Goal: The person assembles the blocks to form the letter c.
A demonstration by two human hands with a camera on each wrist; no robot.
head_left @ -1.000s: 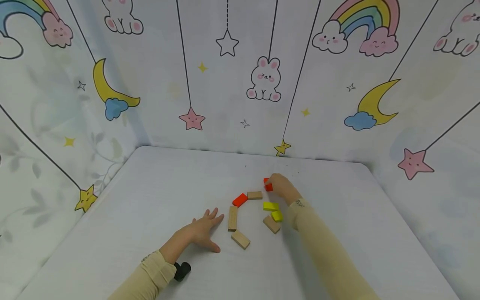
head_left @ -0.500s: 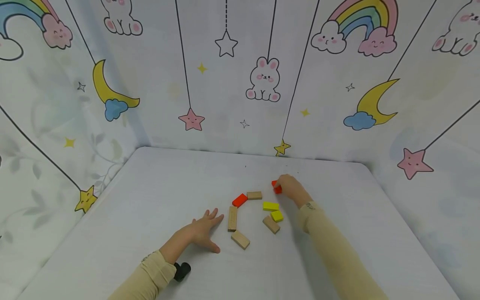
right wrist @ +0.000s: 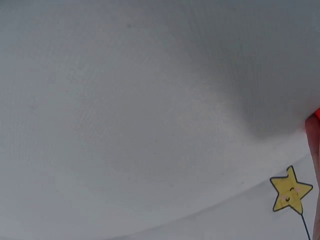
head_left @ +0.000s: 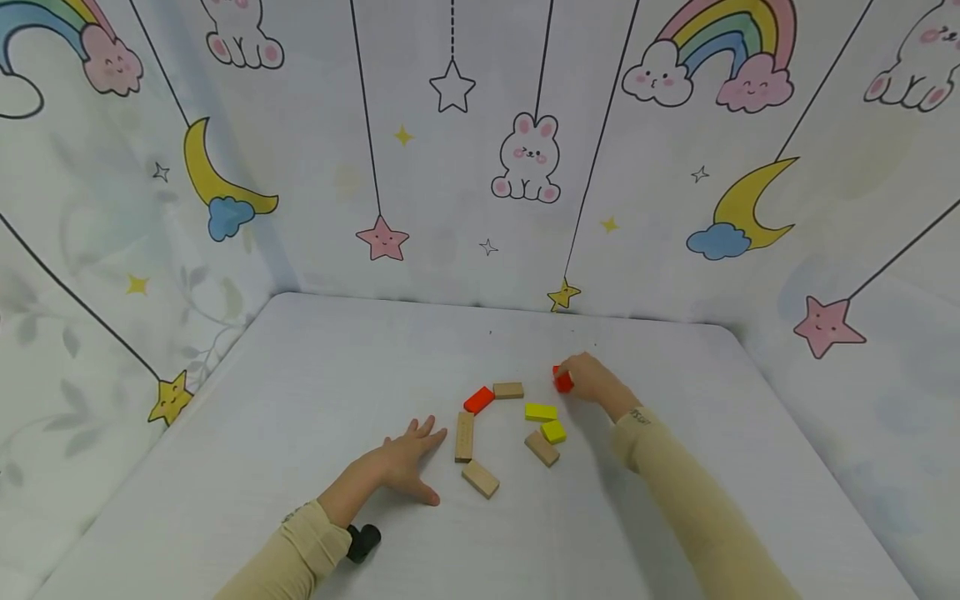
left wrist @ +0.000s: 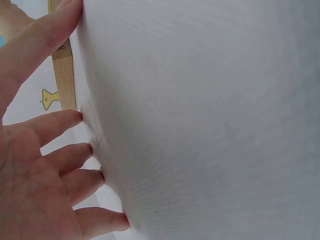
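Observation:
My right hand [head_left: 592,379] pinches a red block [head_left: 563,381] over the far right side of the block group; in the right wrist view only a sliver of that red block [right wrist: 318,114] and a finger show at the edge. My left hand [head_left: 408,458] rests on the table with fingers spread, just left of two plain wooden blocks, one upright-lying [head_left: 465,437] and one slanted [head_left: 481,479]. Its fingertips touch the white cloth in the left wrist view, where a wooden block [left wrist: 65,80] stands beyond the thumb and index finger.
Another red block [head_left: 479,400] meets a wooden block [head_left: 508,391] at the back of the curve. Two yellow blocks, one flat [head_left: 541,412] and one turned [head_left: 553,432], lie near a wooden block [head_left: 542,448]. A black object [head_left: 364,542] sits by the left sleeve.
My right hand has moved right and slightly nearer with the red block, away from the wooden block at the back. The left hand and the other blocks stay put.

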